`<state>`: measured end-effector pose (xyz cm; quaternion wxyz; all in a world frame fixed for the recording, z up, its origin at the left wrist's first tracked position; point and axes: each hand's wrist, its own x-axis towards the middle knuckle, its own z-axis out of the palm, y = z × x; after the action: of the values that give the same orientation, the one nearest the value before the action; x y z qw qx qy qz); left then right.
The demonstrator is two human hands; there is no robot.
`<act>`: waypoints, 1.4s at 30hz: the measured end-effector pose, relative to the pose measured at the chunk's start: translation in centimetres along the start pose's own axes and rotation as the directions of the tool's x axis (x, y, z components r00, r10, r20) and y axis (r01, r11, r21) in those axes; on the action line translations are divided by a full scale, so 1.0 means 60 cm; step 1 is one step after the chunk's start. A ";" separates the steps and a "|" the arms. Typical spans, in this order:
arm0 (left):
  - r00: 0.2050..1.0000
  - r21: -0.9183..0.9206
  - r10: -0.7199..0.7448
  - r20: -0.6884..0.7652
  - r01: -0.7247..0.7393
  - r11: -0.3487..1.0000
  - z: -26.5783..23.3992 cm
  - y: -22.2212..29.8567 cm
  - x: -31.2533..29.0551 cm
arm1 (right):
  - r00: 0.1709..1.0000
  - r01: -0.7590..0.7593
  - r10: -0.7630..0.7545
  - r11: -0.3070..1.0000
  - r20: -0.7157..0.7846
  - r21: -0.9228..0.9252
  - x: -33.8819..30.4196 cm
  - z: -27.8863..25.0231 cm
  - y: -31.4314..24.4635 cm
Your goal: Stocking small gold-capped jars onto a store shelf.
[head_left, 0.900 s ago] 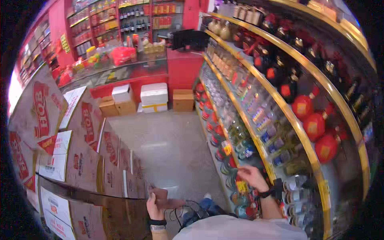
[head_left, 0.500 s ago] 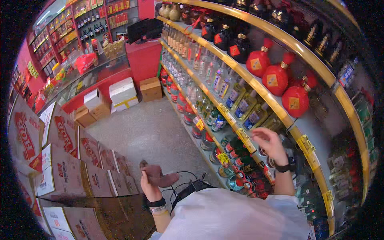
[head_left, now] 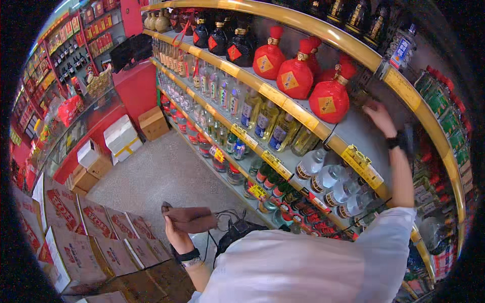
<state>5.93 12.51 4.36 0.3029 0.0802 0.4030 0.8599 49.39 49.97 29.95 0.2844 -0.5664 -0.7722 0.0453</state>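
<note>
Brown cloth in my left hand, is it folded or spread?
Bunched, not spread: the brown cloth forms thick folds in the left hand.

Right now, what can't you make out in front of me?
Right hand: head view, blurred; whether it touches anything is unclear.
Left hand: head view, partly hidden by the brown cloth.
Rear red bottle: head view, mostly hidden by the front red bottles.
Lowest carton: head view, cut off by the lower edge.

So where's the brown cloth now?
In the head view, the brown cloth is low and left of centre, in the left hand, to the right of the stacked cartons.
</note>
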 end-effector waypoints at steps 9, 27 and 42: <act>0.991 -0.006 0.063 -0.116 -0.064 0.998 -0.029 -0.018 -0.051 | 0.954 -0.155 0.006 0.865 -0.300 -0.477 0.155 0.043 0.274; 0.964 -0.018 0.118 -0.239 -0.126 0.992 -0.060 0.021 -0.118 | 0.892 -0.197 0.422 0.689 -0.164 0.697 0.187 0.062 0.435; 0.994 -0.007 0.048 -0.102 -0.049 0.999 -0.059 0.061 -0.061 | 0.910 -0.136 0.380 0.650 -0.165 0.748 -0.197 -0.076 -0.059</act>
<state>5.87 6.28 5.14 0.2616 0.0446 0.4116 0.8719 50.95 36.90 30.54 0.5905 -0.5134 -0.5473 0.2970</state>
